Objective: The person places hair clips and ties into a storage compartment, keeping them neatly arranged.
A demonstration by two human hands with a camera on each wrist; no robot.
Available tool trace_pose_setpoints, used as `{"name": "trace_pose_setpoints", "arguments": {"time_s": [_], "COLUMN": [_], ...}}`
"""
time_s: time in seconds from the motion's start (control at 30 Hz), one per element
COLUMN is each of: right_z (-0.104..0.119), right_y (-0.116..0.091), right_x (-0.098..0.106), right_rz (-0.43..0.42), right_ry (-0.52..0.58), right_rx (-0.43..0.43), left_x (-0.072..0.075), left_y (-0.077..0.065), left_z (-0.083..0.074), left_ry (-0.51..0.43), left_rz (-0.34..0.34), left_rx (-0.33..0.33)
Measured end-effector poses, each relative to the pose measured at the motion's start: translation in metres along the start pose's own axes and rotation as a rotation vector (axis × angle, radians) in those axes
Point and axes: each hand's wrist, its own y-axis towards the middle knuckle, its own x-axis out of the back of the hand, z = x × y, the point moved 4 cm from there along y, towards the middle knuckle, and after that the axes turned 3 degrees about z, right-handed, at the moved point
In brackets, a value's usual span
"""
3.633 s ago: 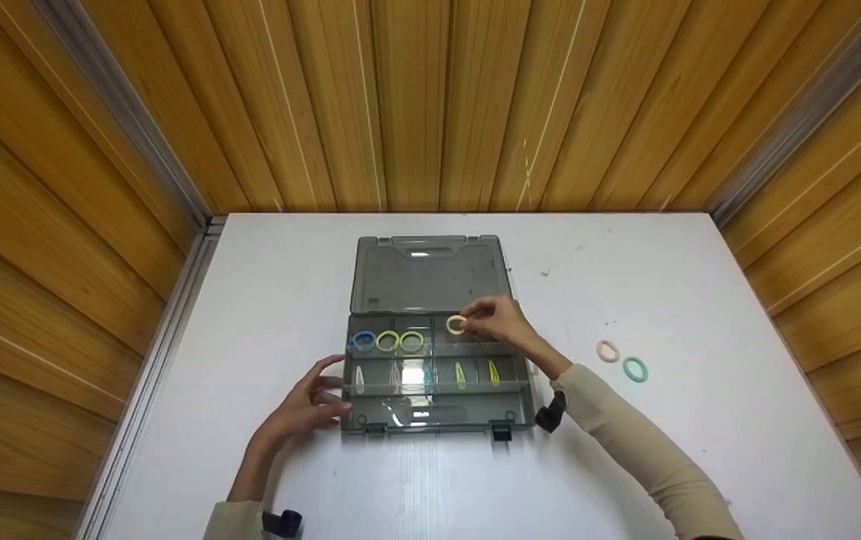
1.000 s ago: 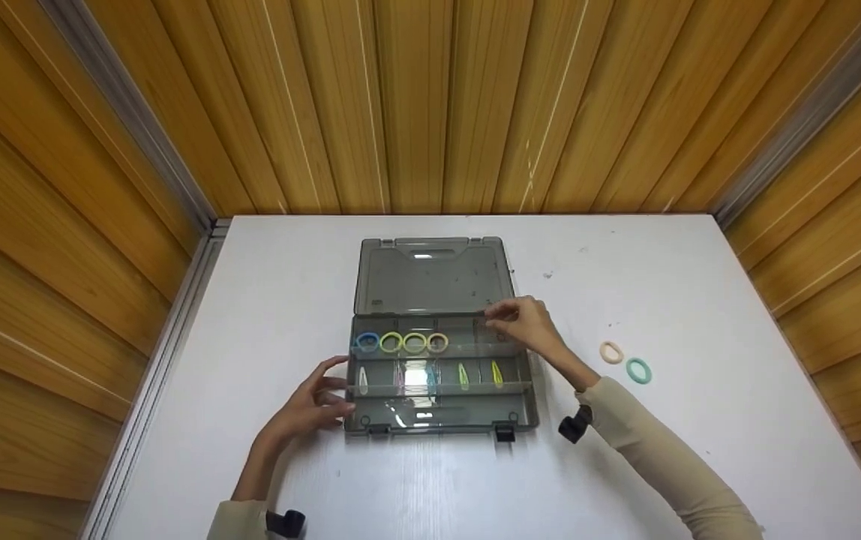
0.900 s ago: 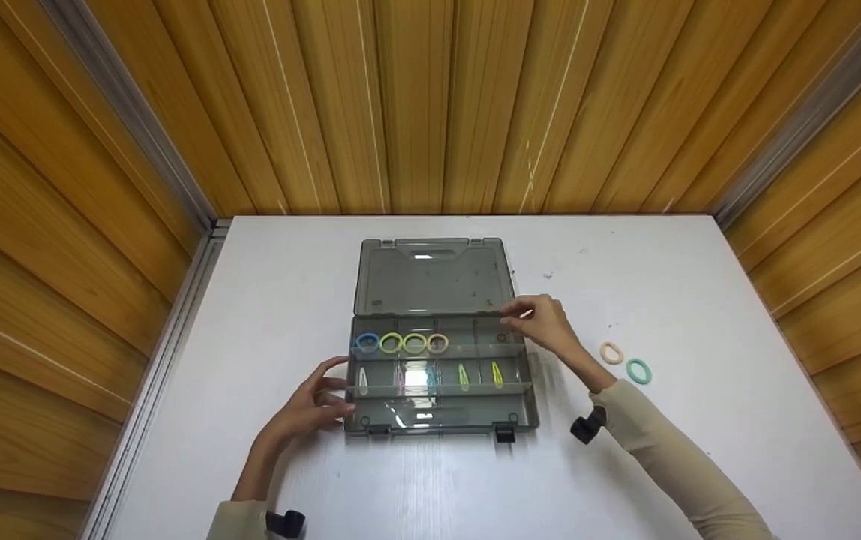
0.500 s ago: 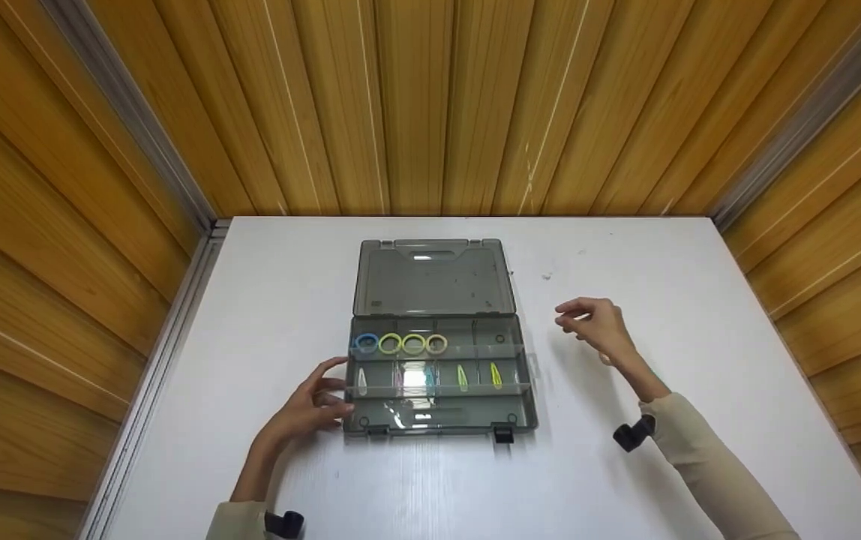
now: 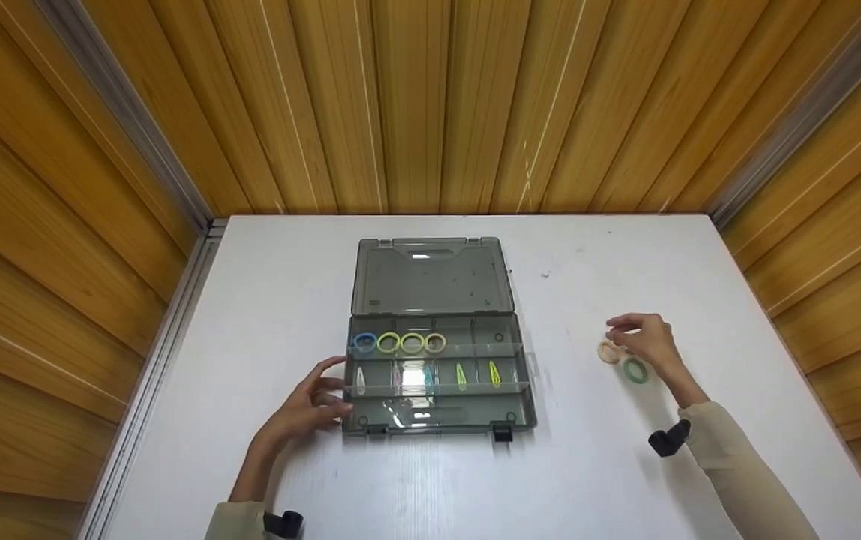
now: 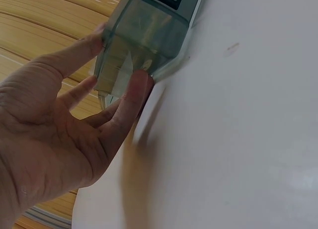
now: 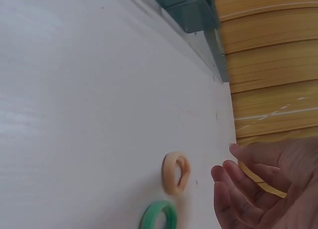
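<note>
A grey see-through compartment box [image 5: 438, 414] lies on the table with its lid [image 5: 433, 277] laid back. Its back row holds a blue hair tie [image 5: 365, 334], two yellow ones and a pale yellow hair tie [image 5: 436, 335], side by side. In the middle row are several hair clips, such as a bright yellow clip [image 5: 495, 373] and a white clip [image 5: 360, 379]. My left hand [image 5: 301, 409] touches the box's left wall with spread fingers. My right hand [image 5: 654, 343] hovers, holding nothing, above a peach hair tie [image 7: 175, 173] and a green hair tie [image 7: 158, 216].
The white table [image 5: 550, 480] supports everything. Wood-panelled walls [image 5: 415, 105] enclose its back and sides. Black latches, one of them the right latch [image 5: 502, 433], stick out from the box's front edge. Small dark marks dot the tabletop right of the lid.
The pale yellow hair tie, earlier in my right hand, now lies in the back row. My right hand has moved right, over the two loose hair ties. My left hand has stayed put.
</note>
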Motion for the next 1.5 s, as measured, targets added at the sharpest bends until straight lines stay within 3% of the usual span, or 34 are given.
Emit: {"name": "trace_pose_setpoints", "arguments": {"time_s": [0.37,1.0,1.5], "right_z": [-0.026,-0.018,-0.001], "right_y": [-0.003,0.003,0.004], "right_x": [-0.009,-0.026,-0.029], "right_rz": [0.069,0.047,0.055], "right_ry": [-0.083,-0.128,-0.134], "right_rx": [-0.071,-0.084,-0.012], "left_x": [-0.001,-0.001,-0.001], "left_y": [-0.001,0.000,-0.001], "left_z": [0.001,-0.002,-0.006], "left_ry": [0.001,0.001,0.000], "left_rz": [-0.007,-0.025,-0.019], "left_rx": [0.031,0.042,0.027]}}
